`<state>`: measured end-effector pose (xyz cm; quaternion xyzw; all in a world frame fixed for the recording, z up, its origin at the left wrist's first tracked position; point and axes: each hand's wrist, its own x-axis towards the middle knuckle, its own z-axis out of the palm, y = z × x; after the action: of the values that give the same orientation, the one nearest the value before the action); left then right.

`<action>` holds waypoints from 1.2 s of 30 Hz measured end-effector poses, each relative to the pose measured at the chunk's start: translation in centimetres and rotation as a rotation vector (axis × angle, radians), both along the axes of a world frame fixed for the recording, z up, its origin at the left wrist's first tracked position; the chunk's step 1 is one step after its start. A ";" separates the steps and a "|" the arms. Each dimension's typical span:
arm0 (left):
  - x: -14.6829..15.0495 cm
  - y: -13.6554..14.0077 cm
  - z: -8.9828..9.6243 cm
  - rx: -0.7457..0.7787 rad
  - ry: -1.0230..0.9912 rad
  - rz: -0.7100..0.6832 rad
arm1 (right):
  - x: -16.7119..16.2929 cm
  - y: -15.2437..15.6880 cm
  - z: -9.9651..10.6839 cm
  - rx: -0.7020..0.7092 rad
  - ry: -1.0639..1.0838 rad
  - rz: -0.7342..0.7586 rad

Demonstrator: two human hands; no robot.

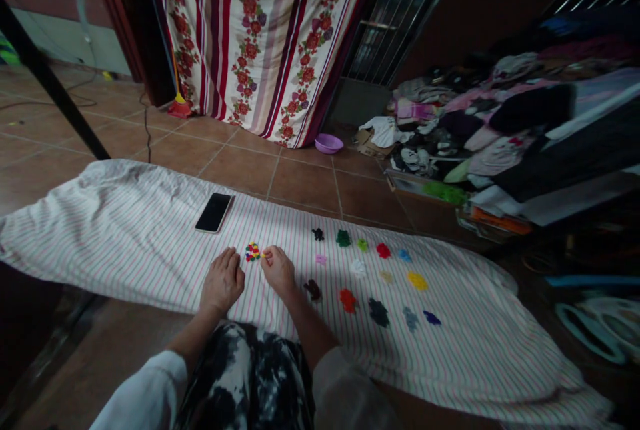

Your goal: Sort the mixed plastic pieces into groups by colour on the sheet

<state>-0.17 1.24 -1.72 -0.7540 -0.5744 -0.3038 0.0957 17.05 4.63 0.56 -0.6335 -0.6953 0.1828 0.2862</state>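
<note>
A small cluster of multicoloured pieces (252, 252), red, yellow, green, white and purple, lies on the striped cloth (150, 243) between my hands. Just left of it my left hand (223, 281) rests flat on the cloth, holding nothing that I can see. My right hand (279, 271) is closed in a pinch at the cluster's right edge, with a tiny yellow piece (264, 255) at its fingertips. What kind of pieces they are is too small to tell. To the right lie sorted piles, among them a red pile (383, 251), a yellow pile (417, 281) and an orange pile (348, 301).
A phone (214, 212) with a dark screen lies beyond my left hand. More piles include dark green (343, 238), white (358, 268) and dark grey (379, 313). On the tiled floor behind are a purple basin (329, 144), a flowered curtain (270, 37) and heaped clothes (470, 110).
</note>
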 end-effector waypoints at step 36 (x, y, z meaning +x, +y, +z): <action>-1.0 0.2 0.0 0.027 0.014 -0.082 | 7.6 -1.4 1.9 -0.014 0.469 -0.088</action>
<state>-1.16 1.43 -1.76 -0.7778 -0.5381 -0.3099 0.0972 24.62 3.21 2.44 -0.6054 -0.5802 0.3171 0.4430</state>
